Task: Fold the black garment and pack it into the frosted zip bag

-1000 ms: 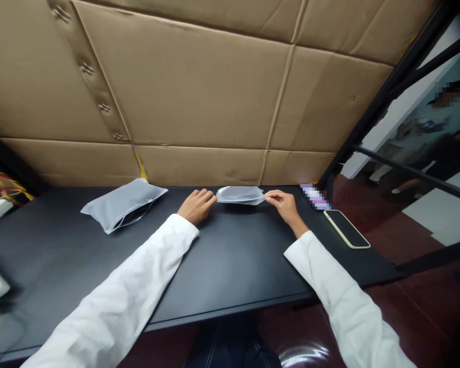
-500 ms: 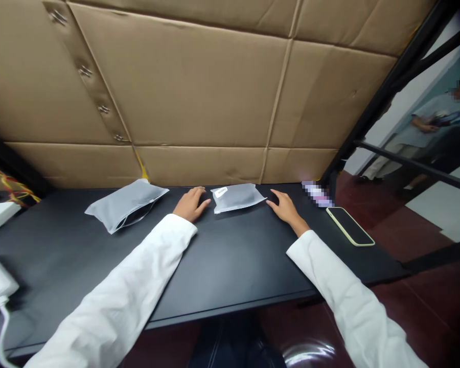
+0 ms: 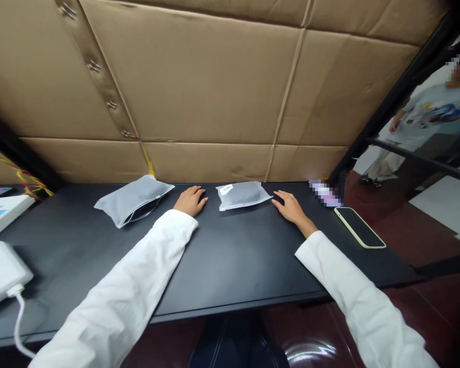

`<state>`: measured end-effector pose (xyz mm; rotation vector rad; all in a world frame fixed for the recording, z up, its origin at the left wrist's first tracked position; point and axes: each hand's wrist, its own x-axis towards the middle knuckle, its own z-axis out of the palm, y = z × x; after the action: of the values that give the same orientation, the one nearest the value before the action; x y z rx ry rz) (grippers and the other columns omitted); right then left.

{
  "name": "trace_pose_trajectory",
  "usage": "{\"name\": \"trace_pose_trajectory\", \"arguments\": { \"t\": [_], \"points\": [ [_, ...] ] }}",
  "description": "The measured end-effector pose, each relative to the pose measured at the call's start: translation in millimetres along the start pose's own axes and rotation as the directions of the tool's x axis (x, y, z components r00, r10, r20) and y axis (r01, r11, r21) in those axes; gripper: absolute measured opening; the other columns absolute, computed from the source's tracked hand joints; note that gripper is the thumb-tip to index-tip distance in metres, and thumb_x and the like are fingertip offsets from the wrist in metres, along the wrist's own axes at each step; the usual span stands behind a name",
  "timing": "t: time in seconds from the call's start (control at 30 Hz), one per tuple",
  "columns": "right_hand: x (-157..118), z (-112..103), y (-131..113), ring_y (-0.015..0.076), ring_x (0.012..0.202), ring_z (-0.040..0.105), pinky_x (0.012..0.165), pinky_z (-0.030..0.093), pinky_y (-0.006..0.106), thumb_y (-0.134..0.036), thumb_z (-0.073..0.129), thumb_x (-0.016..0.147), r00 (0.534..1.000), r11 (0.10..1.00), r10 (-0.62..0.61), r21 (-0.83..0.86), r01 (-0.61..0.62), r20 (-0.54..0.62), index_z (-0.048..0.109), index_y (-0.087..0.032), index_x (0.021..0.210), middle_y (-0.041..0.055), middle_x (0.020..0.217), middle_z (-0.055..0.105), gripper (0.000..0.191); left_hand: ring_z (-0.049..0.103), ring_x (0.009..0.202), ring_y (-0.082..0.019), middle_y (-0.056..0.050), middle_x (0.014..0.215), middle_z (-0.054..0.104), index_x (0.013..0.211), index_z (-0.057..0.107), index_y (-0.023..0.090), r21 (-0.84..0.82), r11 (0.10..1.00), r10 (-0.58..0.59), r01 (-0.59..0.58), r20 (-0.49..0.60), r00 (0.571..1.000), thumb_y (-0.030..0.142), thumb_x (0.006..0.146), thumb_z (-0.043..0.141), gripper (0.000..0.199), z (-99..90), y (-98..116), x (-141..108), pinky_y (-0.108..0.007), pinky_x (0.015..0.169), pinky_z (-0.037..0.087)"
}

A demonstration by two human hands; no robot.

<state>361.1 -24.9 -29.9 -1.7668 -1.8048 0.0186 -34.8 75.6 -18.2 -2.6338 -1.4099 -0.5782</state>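
On the black tabletop (image 3: 230, 260) lies a small frosted plastic zip bag (image 3: 249, 196) with a white barcode label at its upper left. To its left, my left hand (image 3: 190, 201) rests on the table, open and holding nothing, a small gap away from the bag. My right hand (image 3: 289, 206) lies just past the bag's right corner, fingers apart, empty; its fingertips are very close to that corner. A larger frosted zip bag (image 3: 132, 197), its mouth gaping toward me, sits left of my left hand.
A phone in a pale case (image 3: 360, 228) lies at the right end. At the left are a white device (image 3: 3, 273) with a cable and a white box (image 3: 3, 217). Cardboard (image 3: 214, 82) walls the back. Beyond the black frame, a person (image 3: 433, 115) stands at right.
My left hand has drawn slightly away from the small bag. The view has shifted a little left, so most things sit farther right. The person at right has changed posture.
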Motion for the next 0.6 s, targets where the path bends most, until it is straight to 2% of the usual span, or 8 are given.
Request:
{"name": "trace_pose_trajectory", "arguments": {
  "t": [0.13, 0.2, 0.3, 0.37, 0.43, 0.53, 0.6],
  "points": [
    [-4.6, -7.6, -20.2, 0.0289, 0.127, 0.052, 0.109, 0.043, 0.050, -0.034, 0.066, 0.087, 0.971, 0.983, -0.181, 0.014, 0.185, -0.156, 0.056, -0.022, 0.136, 0.0112, 0.138, 0.058, 0.052, 0.052, 0.127, -0.035, -0.019, 0.135, 0.058, 0.124, 0.060, 0.012, -0.054, 0.999, 0.001, 0.000, 0.003, 1.000, 0.039, 0.095, 0.045, 0.042, -2.2, 1.4, 0.0, -0.051, 0.108, 0.043],
    [-6.8, -10.1, -31.6, 0.0267, 0.119, 0.056, 0.103, 0.048, 0.045, -0.029, 0.064, 0.089, 0.936, 0.953, -0.300, -0.015, 0.302, -0.183, 0.062, -0.023, 0.130, 0.0092, 0.128, 0.063, 0.041, 0.053, 0.126, -0.034, -0.018, 0.135, 0.056, 0.129, 0.056, 0.014, -0.125, 0.992, 0.024, -0.025, -0.015, 1.000, 0.039, 0.093, 0.048, 0.044, -6.0, 4.9, -1.4, -0.051, 0.106, 0.046],
    [-8.9, -11.7, -43.3, 0.0235, 0.099, 0.062, 0.089, 0.054, 0.039, -0.023, 0.057, 0.094, 0.896, 0.915, -0.403, -0.056, 0.400, -0.189, 0.072, -0.023, 0.108, 0.0067, 0.104, 0.071, 0.021, 0.051, 0.129, -0.029, -0.015, 0.141, 0.051, 0.139, 0.046, 0.017, -0.236, 0.956, 0.160, -0.171, -0.065, 0.985, 0.029, 0.089, 0.052, 0.052, -13.7, 15.8, -4.2, -0.048, 0.109, 0.045],
    [-9.4, -12.8, -47.1, 0.0229, 0.091, 0.062, 0.082, 0.055, 0.038, -0.022, 0.054, 0.095, 0.879, 0.903, -0.429, -0.080, 0.421, -0.208, 0.073, -0.022, 0.095, 0.0063, 0.096, 0.072, 0.019, 0.045, 0.135, -0.027, -0.014, 0.147, 0.045, 0.144, 0.040, 0.018, -0.266, 0.915, 0.282, -0.302, -0.109, 0.953, 0.017, 0.081, 0.053, 0.064, -18.8, 26.8, -5.6, -0.046, 0.113, 0.041],
    [-9.8, -14.5, -49.1, 0.0232, 0.092, 0.063, 0.082, 0.055, 0.039, -0.021, 0.053, 0.095, 0.864, 0.891, -0.455, -0.097, 0.444, -0.215, 0.072, -0.021, 0.088, 0.0072, 0.098, 0.073, 0.020, 0.036, 0.142, -0.027, -0.012, 0.154, 0.037, 0.147, 0.037, 0.019, -0.245, 0.870, 0.409, -0.428, -0.127, 0.904, 0.009, 0.074, 0.053, 0.076, -22.7, 39.5, -6.4, -0.046, 0.117, 0.037],
    [-11.3, -16.3, -51.2, 0.0238, 0.101, 0.064, 0.090, 0.054, 0.041, -0.017, 0.053, 0.094, 0.841, 0.861, -0.508, -0.096, 0.499, -0.187, 0.070, -0.021, 0.087, 0.0082, 0.110, 0.072, 0.019, 0.026, 0.148, -0.028, -0.008, 0.159, 0.032, 0.146, 0.041, 0.021, -0.194, 0.795, 0.574, -0.574, -0.062, 0.816, 0.006, 0.071, 0.052, 0.077, -25.3, 57.1, -7.5, -0.048, 0.118, 0.033],
    [-12.9, -15.9, -52.2, 0.0234, 0.105, 0.066, 0.093, 0.054, 0.040, -0.015, 0.052, 0.094, 0.826, 0.838, -0.546, -0.082, 0.540, -0.137, 0.070, -0.020, 0.093, 0.0080, 0.114, 0.072, 0.018, 0.026, 0.149, -0.028, -0.007, 0.157, 0.036, 0.145, 0.044, 0.022, -0.188, 0.782, 0.602, -0.594, -0.015, 0.798, 0.007, 0.075, 0.050, 0.072, -24.9, 65.2, -8.5, -0.049, 0.117, 0.035]
  ]
}}
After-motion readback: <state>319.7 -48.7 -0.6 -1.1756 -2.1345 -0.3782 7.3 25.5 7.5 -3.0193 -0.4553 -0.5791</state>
